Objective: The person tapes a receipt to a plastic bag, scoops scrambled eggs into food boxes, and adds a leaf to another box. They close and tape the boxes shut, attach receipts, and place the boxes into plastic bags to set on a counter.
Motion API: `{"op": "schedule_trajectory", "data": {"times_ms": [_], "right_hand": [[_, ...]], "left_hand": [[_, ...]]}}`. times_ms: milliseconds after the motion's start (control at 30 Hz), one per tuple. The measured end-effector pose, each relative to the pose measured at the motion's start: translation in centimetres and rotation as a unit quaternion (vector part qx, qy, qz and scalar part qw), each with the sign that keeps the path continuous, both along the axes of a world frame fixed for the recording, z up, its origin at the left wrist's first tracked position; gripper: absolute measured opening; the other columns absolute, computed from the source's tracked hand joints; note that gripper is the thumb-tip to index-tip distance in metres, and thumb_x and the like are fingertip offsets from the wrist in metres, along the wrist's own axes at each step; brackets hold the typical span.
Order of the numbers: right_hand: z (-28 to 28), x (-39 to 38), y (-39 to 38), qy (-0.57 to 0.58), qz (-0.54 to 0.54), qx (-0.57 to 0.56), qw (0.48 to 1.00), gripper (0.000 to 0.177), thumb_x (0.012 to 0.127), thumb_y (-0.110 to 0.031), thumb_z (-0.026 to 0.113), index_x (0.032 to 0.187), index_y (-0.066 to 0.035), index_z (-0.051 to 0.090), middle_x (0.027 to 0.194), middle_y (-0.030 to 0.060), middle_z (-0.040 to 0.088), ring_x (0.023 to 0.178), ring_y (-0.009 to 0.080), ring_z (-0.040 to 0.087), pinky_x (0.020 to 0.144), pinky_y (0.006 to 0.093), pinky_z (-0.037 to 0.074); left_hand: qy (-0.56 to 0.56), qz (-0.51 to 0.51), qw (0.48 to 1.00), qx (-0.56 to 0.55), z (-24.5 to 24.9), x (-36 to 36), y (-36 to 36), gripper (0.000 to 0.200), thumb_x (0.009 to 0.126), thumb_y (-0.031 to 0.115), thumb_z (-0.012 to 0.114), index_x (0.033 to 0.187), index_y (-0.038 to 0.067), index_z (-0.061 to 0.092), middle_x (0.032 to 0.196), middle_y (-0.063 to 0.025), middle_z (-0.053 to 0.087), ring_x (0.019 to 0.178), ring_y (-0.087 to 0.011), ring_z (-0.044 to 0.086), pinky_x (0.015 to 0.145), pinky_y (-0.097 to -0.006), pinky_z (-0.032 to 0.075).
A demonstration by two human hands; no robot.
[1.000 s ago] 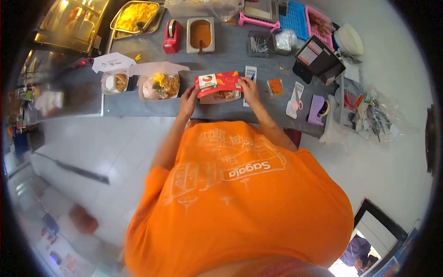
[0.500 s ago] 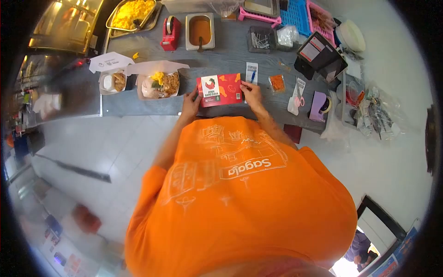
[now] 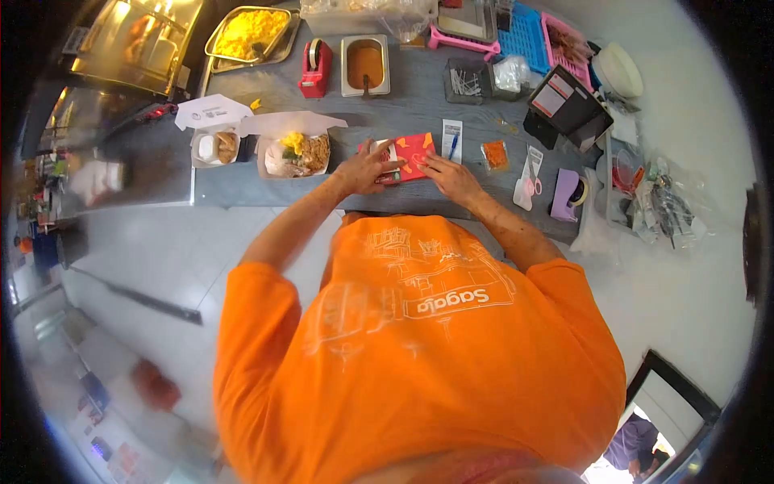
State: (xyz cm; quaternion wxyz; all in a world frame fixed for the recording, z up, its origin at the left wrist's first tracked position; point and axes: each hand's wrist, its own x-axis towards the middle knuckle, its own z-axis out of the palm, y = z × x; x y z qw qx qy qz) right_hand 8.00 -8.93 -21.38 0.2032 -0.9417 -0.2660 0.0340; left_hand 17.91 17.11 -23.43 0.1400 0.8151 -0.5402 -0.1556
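Observation:
A red printed card (image 3: 415, 156) with orange shapes lies on the grey counter in front of me; its white logo patch is mostly covered. My left hand (image 3: 369, 168) rests on the card's left part with the fingers spread out over it. At the right edge, my right hand (image 3: 453, 179) has its fingers over the card and appears to hold that edge. Left of the card stands an open food box (image 3: 294, 161) with rice, shredded brown topping and yellow pieces. A smaller open box (image 3: 215, 149) with brown pieces and a white item is beside it.
Behind the card are a red tape dispenser (image 3: 315, 68), a steel sauce pan (image 3: 365, 66) and a tray of yellow food (image 3: 251, 34). To the right lie a blue pen (image 3: 454, 145), an orange sachet (image 3: 495, 155), scissors (image 3: 532, 181) and a purple tape dispenser (image 3: 568, 194).
The card has gone from being held up by both side edges to lying flatter on the counter. My left hand has moved onto its face; my right hand stays at its right edge.

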Motion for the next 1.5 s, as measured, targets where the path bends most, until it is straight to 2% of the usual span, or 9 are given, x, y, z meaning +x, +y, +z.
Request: {"op": "schedule_trajectory", "data": {"times_ms": [333, 500, 633, 733, 867, 1000, 1167, 1267, 1500], "right_hand": [[-0.7, -2.0, 1.7, -0.114, -0.068, -0.035, 0.991, 0.042, 0.077, -0.008, 0.059, 0.118, -0.018, 0.060, 0.124, 0.0048, 0.054, 0.128, 0.0267, 0.040, 0.102, 0.0523, 0.032], [-0.5, 1.5, 1.4, -0.133, -0.150, -0.015, 0.980, 0.035, 0.073, -0.006, 0.061, 0.107, -0.013, 0.065, 0.119, 0.0049, 0.056, 0.123, 0.0274, 0.044, 0.103, 0.0479, 0.031], [2.4, 3.0, 3.3, -0.155, -0.243, -0.001, 0.958, 0.032, 0.071, -0.007, 0.061, 0.103, -0.008, 0.064, 0.115, 0.0098, 0.056, 0.119, 0.0301, 0.045, 0.103, 0.0448, 0.031], [4.8, 4.5, 7.0, -0.163, -0.238, 0.131, 0.948, 0.030, 0.070, -0.008, 0.062, 0.100, -0.005, 0.064, 0.114, 0.0123, 0.056, 0.119, 0.0326, 0.045, 0.103, 0.0442, 0.032], [3.3, 6.5, 13.4, 0.034, -0.131, 0.324, 0.936, 0.034, 0.079, -0.017, 0.063, 0.109, -0.002, 0.061, 0.114, 0.0174, 0.059, 0.111, 0.0347, 0.053, 0.097, 0.0403, 0.040], [0.1, 7.3, 20.3, 0.102, -0.166, 0.315, 0.929, 0.043, 0.085, -0.027, 0.061, 0.118, 0.000, 0.057, 0.119, 0.0215, 0.057, 0.113, 0.0346, 0.054, 0.095, 0.0385, 0.042], [-4.1, 8.0, 23.7, 0.131, -0.317, 0.296, 0.892, 0.053, 0.082, -0.030, 0.065, 0.121, 0.003, 0.054, 0.111, 0.0226, 0.062, 0.103, 0.0316, 0.061, 0.088, 0.0385, 0.047], [-4.5, 8.4, 23.6, 0.139, -0.329, 0.310, 0.881, 0.052, 0.079, -0.025, 0.069, 0.120, 0.003, 0.054, 0.105, 0.0200, 0.065, 0.097, 0.0265, 0.064, 0.084, 0.0359, 0.049], [-3.4, 10.7, 21.9, 0.204, -0.316, 0.375, 0.847, 0.035, 0.083, -0.024, 0.066, 0.106, 0.003, 0.063, 0.092, 0.0113, 0.068, 0.084, 0.0154, 0.063, 0.074, 0.0286, 0.049]], "left_hand": [[-0.181, 0.074, 0.981, -0.016, 1.1, -3.8, -0.6, 0.050, 0.087, 0.042, 0.052, 0.134, 0.025, 0.045, 0.149, -0.0140, 0.021, 0.135, -0.0416, 0.023, 0.102, -0.0616, 0.024], [-0.086, 0.213, 0.968, -0.101, 9.1, 1.7, 1.4, 0.044, 0.086, 0.040, 0.055, 0.122, 0.013, 0.052, 0.140, -0.0073, 0.037, 0.133, -0.0318, 0.028, 0.104, -0.0598, 0.023], [-0.193, 0.391, 0.892, 0.115, 11.3, 8.2, 10.1, 0.048, 0.088, 0.044, 0.052, 0.119, 0.006, 0.055, 0.132, -0.0154, 0.045, 0.125, -0.0270, 0.041, 0.102, -0.0553, 0.028], [0.089, 0.402, 0.865, 0.288, 7.2, 8.8, 13.7, 0.057, 0.087, 0.051, 0.051, 0.123, 0.007, 0.052, 0.129, -0.0180, 0.047, 0.122, -0.0290, 0.045, 0.101, -0.0505, 0.032], [-0.099, 0.566, 0.818, 0.019, 4.7, 2.8, 15.8, 0.071, 0.082, 0.056, 0.055, 0.126, 0.001, 0.047, 0.133, -0.0260, 0.042, 0.124, -0.0377, 0.041, 0.102, -0.0468, 0.033], [-0.107, 0.600, 0.774, -0.168, -2.8, 1.8, 16.8, 0.085, 0.077, 0.050, 0.065, 0.129, -0.011, 0.037, 0.133, -0.0295, 0.040, 0.128, -0.0410, 0.035, 0.106, -0.0423, 0.030], [0.034, 0.649, 0.709, -0.273, -2.9, 1.1, 18.0, 0.080, 0.077, 0.049, 0.067, 0.128, -0.007, 0.042, 0.128, -0.0267, 0.048, 0.121, -0.0383, 0.045, 0.102, -0.0411, 0.033], [0.224, 0.658, 0.705, -0.141, -2.8, 1.7, 19.9, 0.061, 0.077, 0.051, 0.065, 0.121, 0.010, 0.056, 0.112, -0.0146, 0.063, 0.105, -0.0314, 0.059, 0.089, -0.0377, 0.041], [0.138, 0.594, 0.713, -0.346, -3.3, 0.1, 21.2, 0.055, 0.086, 0.041, 0.061, 0.114, -0.006, 0.059, 0.109, -0.0202, 0.063, 0.105, -0.0243, 0.059, 0.092, -0.0342, 0.042]]}}
